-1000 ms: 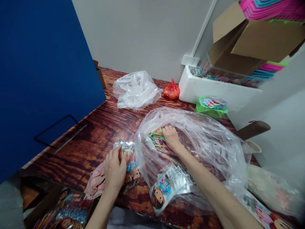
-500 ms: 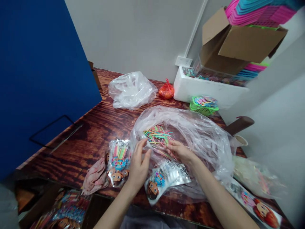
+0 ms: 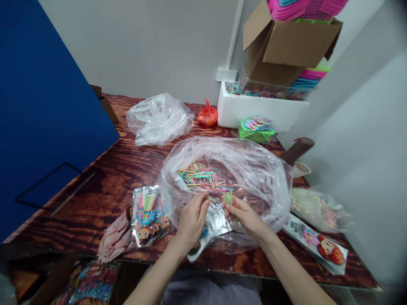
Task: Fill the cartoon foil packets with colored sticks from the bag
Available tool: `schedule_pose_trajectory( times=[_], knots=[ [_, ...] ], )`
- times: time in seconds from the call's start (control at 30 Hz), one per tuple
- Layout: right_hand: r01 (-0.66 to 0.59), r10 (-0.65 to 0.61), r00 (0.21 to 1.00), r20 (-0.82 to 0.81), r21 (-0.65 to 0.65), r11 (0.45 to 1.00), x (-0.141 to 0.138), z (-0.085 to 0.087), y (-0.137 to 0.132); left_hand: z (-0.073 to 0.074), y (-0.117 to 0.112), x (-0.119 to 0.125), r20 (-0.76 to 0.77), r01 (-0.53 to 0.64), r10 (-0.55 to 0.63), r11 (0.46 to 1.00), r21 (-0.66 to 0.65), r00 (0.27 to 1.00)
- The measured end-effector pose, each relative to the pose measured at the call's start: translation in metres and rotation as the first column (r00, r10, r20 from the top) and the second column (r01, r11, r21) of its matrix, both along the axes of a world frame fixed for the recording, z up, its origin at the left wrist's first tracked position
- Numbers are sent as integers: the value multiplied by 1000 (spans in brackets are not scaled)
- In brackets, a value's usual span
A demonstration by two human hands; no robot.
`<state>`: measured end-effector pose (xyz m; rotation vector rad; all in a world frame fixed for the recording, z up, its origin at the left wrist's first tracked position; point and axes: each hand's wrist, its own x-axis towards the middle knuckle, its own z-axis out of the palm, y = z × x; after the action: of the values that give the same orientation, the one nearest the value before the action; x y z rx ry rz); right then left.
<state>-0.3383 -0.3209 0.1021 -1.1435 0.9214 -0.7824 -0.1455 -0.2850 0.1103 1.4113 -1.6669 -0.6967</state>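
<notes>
Red bag [image 3: 208,116] sits beside white foam box [image 3: 260,106]; open cardboard box [image 3: 286,46] above; crumpled pink cloth [image 3: 115,238] at front edge of surface [image 3: 111,178].

We see a bare left hand [image 3: 192,220] and a bare right hand [image 3: 245,215], with slender forearms [image 3: 292,264] uncovered as well; below the table's [image 3: 108,173] near edge we make out a pale, greyish-lilac garment [image 3: 210,291], softly creased.
</notes>
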Motion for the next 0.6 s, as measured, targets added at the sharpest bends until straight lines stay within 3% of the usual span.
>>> schedule_pose_trajectory(
  times=[0.1, 0.17, 0.23, 0.37, 0.5, 0.6],
  knots=[
    [261, -292, 954, -70, -289, 921, -21, -15, 3, -14, 16, 8, 380, -45, 47, 999, -14, 924],
    [323, -389, 912, -128, -359, 876, -30, -33, 6, -26, 23, 9, 578, -84, 74, 996, -10, 813],
    [336, -424, 887, -182, -374, 864, -35, -50, 9, -35, 27, 7, 682, -98, 71, 995, 1, 727],
    [340, -442, 870, -217, -384, 858, -35, -67, 12, -34, 24, 2, 732, -91, 19, 994, 60, 681],
    [322, -436, 864, -253, -389, 863, -32, -66, 13, -20, 17, -5, 750, -92, -40, 987, 134, 660],
    [291, -423, 869, -257, -427, 856, -32, -63, 14, -21, 14, -10, 719, -94, -22, 988, 121, 694]
  ],
)
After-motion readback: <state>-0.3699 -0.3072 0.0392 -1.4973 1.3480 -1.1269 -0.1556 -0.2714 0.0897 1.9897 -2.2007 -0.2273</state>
